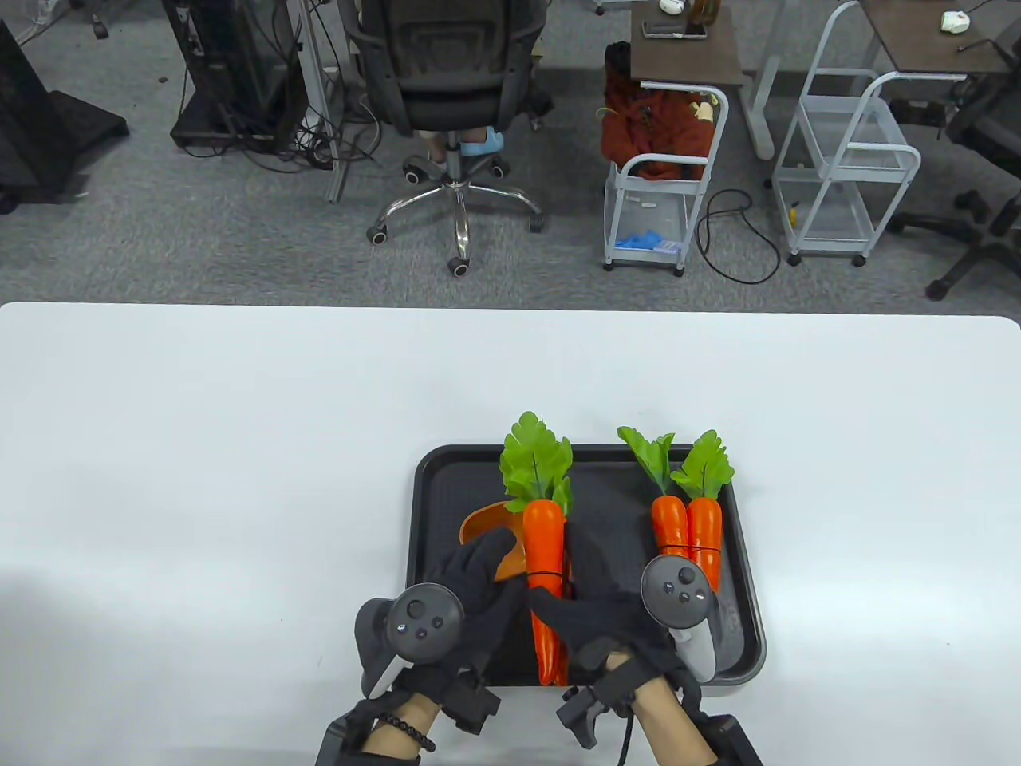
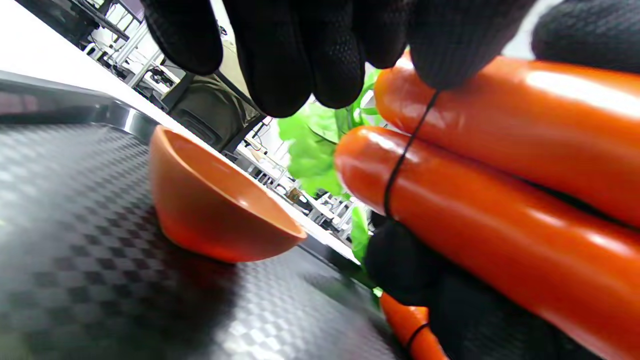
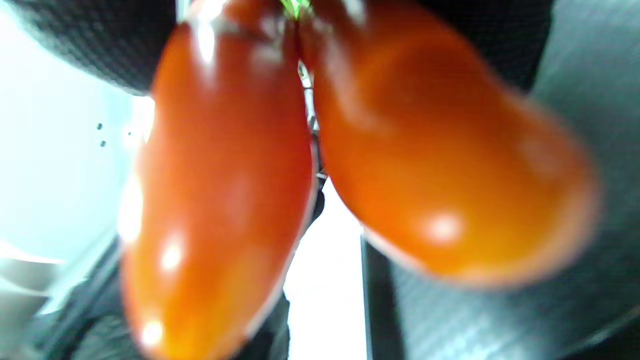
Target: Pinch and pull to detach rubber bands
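Observation:
A bundle of orange toy carrots (image 1: pixel 545 550) with green leaves is held over the black tray (image 1: pixel 447 487), bound by a thin black rubber band (image 2: pixel 400 165). My right hand (image 1: pixel 586 594) grips the bundle from below and around its lower half. My left hand (image 1: pixel 506 558) reaches in from the left, and its fingertips (image 2: pixel 450 55) touch the band on the top carrot, seemingly pinching it. The right wrist view shows only the blurred carrot tips (image 3: pixel 215 200) close up. A second carrot pair (image 1: pixel 687 531) lies on the tray's right side with its own black band (image 1: pixel 686 549).
An orange bowl (image 1: pixel 488 528) sits on the tray just left of the held bundle, under my left fingers; it also shows in the left wrist view (image 2: pixel 215 210). The white table (image 1: pixel 199 479) surrounds the tray. Chairs and carts stand beyond the far edge.

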The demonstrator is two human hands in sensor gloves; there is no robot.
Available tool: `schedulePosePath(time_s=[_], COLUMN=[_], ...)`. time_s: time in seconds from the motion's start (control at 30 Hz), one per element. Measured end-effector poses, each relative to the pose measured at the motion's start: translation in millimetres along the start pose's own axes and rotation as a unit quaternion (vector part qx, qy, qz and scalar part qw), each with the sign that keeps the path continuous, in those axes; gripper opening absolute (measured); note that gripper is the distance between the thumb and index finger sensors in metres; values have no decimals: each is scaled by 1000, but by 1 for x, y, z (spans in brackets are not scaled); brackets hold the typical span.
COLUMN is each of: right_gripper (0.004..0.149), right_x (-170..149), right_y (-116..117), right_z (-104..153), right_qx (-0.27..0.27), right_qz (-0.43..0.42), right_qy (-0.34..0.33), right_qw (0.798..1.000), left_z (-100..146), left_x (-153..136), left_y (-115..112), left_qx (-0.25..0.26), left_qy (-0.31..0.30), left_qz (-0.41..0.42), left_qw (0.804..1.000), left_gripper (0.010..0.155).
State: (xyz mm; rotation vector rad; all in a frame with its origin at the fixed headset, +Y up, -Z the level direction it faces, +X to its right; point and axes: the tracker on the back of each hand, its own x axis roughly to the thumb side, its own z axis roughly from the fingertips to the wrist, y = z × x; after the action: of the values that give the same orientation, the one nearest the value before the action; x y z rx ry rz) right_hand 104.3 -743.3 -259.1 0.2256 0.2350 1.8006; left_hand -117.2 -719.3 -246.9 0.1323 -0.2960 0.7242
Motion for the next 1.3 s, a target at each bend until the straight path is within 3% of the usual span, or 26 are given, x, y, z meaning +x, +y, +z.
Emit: schedulePosePath(time_s=[0.17, 0.37, 0.53, 0.77, 1.0, 1.3], right_gripper=[95, 94, 94, 92, 87, 87], right_x=[-8, -13, -14, -26, -34, -31], right_y=[2, 5, 11, 13, 10, 5], right_z=[-4, -5, -4, -5, -7, -8], right_qx=[28, 65, 85, 71, 70, 55], right_qz=[-76, -166, -203, -298, -325, -309], right_qy=[-5, -24, -26, -19, -20, -61], right_qw=[997, 984, 975, 952, 943, 947], left_z=[2, 7, 8, 10, 11, 15], left_x=[1, 5, 10, 21, 29, 42], left_y=[1, 2, 2, -2, -6, -11], left_qx=[-8, -7, 17, 7, -2, -7], left_qy=[-11, -29, -45, -91, -133, -157], left_qz=[45, 40, -2, -38, -76, -130], left_qw=[999, 999, 999, 995, 988, 979], left_gripper=[49, 45, 38, 39, 38, 39])
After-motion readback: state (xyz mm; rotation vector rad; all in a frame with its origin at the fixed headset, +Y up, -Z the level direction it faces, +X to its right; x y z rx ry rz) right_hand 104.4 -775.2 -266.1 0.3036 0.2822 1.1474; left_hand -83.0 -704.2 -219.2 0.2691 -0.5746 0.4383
